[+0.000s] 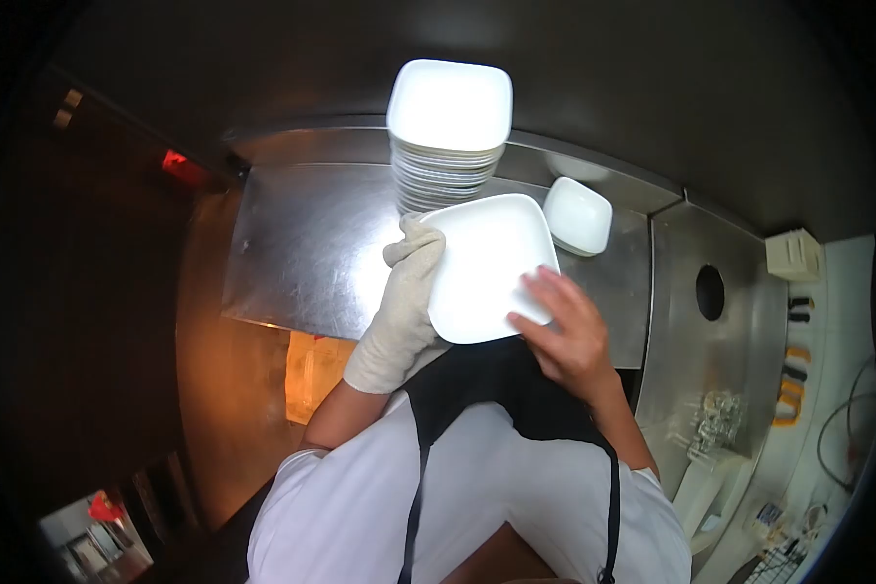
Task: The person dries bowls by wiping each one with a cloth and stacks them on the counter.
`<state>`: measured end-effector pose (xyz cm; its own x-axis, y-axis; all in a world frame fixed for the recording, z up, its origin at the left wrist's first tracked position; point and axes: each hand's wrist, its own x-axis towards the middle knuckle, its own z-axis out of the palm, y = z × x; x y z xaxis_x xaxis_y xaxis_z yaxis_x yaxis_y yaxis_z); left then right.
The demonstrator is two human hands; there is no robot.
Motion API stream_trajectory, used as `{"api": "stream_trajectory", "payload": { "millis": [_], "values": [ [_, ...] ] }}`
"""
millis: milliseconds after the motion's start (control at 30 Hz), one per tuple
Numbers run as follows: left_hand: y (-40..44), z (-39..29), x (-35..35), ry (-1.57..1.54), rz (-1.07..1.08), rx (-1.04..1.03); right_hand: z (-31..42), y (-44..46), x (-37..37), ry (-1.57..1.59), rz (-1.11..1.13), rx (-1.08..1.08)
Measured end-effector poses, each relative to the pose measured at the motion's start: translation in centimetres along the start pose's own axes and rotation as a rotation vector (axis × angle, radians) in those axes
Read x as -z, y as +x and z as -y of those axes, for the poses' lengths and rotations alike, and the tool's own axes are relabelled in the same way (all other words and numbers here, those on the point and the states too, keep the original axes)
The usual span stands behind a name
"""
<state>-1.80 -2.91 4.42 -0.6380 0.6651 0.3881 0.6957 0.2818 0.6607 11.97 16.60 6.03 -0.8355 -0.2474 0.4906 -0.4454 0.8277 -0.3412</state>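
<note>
A white square plate (487, 258) is held up in front of my black apron, its broad face towards me. My left hand (414, 277), in a pale cloth glove, grips its left edge; the glove's thumb side shows and the other fingers are partly behind it. My bare right hand (566, 326) is at the plate's lower right corner, fingers spread over the face and slightly blurred. Whether those fingertips touch the surface I cannot tell. Just beyond the plate rises a tall stack of white square dishes (450, 107).
To the right of the stack, a smaller white dish (580, 216) rests on the steel counter (302, 224). Further right is a steel surface with a dark round hole (711, 292). Yellow-and-black handled tools (790, 394) lie near the right edge. A dark wall backs the counter.
</note>
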Motion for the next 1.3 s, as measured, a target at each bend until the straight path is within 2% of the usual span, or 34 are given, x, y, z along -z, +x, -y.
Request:
{"api": "stream_trajectory", "payload": {
  "millis": [100,233,300,367,433,467,533,600,667,700,767,867,967,1033,1067,1100,1133,1200,1233,1267,1300],
  "values": [
    [-1.5,0.5,1.6,-0.243,-0.014,0.110,-1.5,0.2,-1.5,0.289,-0.199,-0.224],
    [-3.1,0.5,2.3,-0.307,-0.024,0.118,-3.4,-0.2,-4.7,0.651,-0.046,-0.600],
    [-3.8,0.6,2.2,-0.236,-0.043,0.098,-5.2,-0.4,-6.7,0.937,0.009,-0.877],
    [-4.3,0.9,2.3,-0.120,-0.063,0.073,-6.1,0.6,-7.5,1.108,0.031,-0.858],
    [-4.8,1.2,3.2,-0.128,-0.122,0.084,-6.7,1.8,-7.7,1.241,0.059,-0.806],
    [-4.8,0.4,4.5,-0.432,-0.199,0.154,-7.0,2.6,-7.8,1.293,0.082,-0.766],
    [-4.8,-0.7,6.9,-0.554,-0.298,0.180,-7.5,3.4,-8.2,1.349,0.175,-0.693],
    [-5.0,-1.0,9.6,-0.614,-0.405,0.223,-7.3,4.2,-8.6,1.288,0.374,-0.602],
    [-5.9,-0.8,12.3,-0.572,-0.525,0.305,-6.0,6.0,-8.0,0.957,0.742,-0.583],
    [-6.3,-0.7,13.5,-0.538,-0.587,0.354,-7.6,4.8,-9.5,0.854,0.914,-0.708],
    [-7.5,-0.2,15.3,-0.452,-0.705,0.484,-9.4,2.0,-10.8,0.791,0.929,-0.635],
    [-9.0,0.1,16.5,-0.302,-0.818,0.739,-8.4,2.7,-7.4,0.690,0.937,-0.849],
    [-9.1,-0.4,15.6,-0.227,-0.793,0.880,-5.3,6.7,-2.2,0.951,0.550,-0.468],
    [-8.5,-0.3,13.4,-0.274,-0.744,0.791,-2.3,11.0,-0.8,1.216,0.207,-0.214],
    [-9.2,4.5,9.3,-0.812,-0.865,0.575,-1.9,11.6,-1.7,1.295,0.132,-0.244],
    [-8.3,5.5,7.5,-0.838,-0.881,0.510,-2.1,12.4,-2.8,1.373,0.056,-0.269],
    [-7.4,6.6,5.6,-0.866,-0.894,0.444,-1.8,13.9,-4.7,1.241,0.054,-0.276],
    [-5.2,5.0,3.0,-0.846,-0.951,0.453,0.1,17.1,-9.6,0.610,0.128,-0.122],
    [-4.5,4.4,2.2,-0.839,-0.968,0.457,1.7,16.9,-11.8,0.429,0.151,-0.040],
    [-4.2,3.9,2.1,-0.833,-0.983,0.465,3.2,16.0,-13.4,0.335,0.140,0.042],
    [-4.5,3.7,2.7,-0.838,-1.005,0.476,4.2,15.6,-12.9,0.338,0.312,0.057]
  ]
}}
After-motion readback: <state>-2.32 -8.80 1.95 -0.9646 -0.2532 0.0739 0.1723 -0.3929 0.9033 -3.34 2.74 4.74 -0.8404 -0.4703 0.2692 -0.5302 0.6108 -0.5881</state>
